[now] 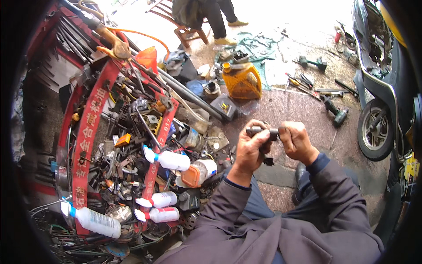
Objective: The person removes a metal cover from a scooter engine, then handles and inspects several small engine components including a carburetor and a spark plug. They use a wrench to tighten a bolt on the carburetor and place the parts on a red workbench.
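Observation:
In front of me, over the floor, my left hand (251, 152) is closed around a dark cylindrical metal part (273, 133), with the thumb on top. A small black piece (268, 161) juts out below that hand; whether it belongs to the same part I cannot tell. My right hand (299, 140) is closed too, its curled fingers meeting the right end of the cylinder. Those fingers hide what lies between them, so any small thing there cannot be made out.
A red-edged rack (90, 158) heaped with tools, parts and spray bottles (173, 160) fills the left. Ahead stand a yellow jug (241, 81) and a dark bottle (223, 107). Hand tools and a green power tool (336, 112) lie right, near a scooter wheel (376, 129). Someone sits (215, 17) beyond.

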Tool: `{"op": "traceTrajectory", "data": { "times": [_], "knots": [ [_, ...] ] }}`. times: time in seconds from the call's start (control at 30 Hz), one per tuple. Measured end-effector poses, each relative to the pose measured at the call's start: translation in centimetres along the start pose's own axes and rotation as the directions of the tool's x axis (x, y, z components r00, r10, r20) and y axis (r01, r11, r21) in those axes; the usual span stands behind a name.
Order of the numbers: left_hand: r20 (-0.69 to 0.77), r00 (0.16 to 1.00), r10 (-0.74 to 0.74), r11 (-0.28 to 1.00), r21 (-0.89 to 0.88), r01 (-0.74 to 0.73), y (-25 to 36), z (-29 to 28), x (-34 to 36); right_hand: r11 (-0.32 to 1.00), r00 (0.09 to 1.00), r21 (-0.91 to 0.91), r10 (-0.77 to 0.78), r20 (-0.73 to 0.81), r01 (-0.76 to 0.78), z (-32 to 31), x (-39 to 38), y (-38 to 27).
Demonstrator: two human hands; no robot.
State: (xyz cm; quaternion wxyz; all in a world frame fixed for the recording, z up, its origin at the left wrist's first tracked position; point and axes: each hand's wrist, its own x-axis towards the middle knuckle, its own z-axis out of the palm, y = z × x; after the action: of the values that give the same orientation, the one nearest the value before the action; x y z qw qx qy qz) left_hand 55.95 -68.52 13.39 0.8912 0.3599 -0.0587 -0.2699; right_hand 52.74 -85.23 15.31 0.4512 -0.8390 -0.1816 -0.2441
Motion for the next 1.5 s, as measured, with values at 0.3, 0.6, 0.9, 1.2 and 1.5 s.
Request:
{"op": "traceTrajectory", "data": {
  "times": [0.3,0.6,0.9,1.2,1.5],
  "knots": [
    [0.062,0.981,0.185,0.969,0.152,-0.192,0.3,-0.4,-0.2,0.162,0.617,0.665,0.576,0.536,-0.729,0.3,0.1,-0.7],
    [0.043,0.986,0.164,0.973,0.159,-0.168,-0.3,-0.3,-0.1,0.024,0.513,0.647,0.631,0.581,-0.762,-0.1,0.2,-0.7],
    [0.063,0.998,0.007,0.998,-0.059,-0.004,-0.1,0.1,0.0,0.852,0.935,0.386,0.326,0.138,-0.353,0.0,-0.3,0.2],
    [0.031,0.994,0.101,0.993,0.06,-0.103,0.2,-0.6,0.4,0.759,0.858,0.401,0.447,0.252,-0.513,-0.5,0.1,0.4],
    [0.014,0.991,0.132,0.978,0.16,-0.133,-0.1,-0.9,0.3,0.364,0.693,0.604,0.521,0.498,-0.709,-0.9,0.0,0.4]
  ]
}}
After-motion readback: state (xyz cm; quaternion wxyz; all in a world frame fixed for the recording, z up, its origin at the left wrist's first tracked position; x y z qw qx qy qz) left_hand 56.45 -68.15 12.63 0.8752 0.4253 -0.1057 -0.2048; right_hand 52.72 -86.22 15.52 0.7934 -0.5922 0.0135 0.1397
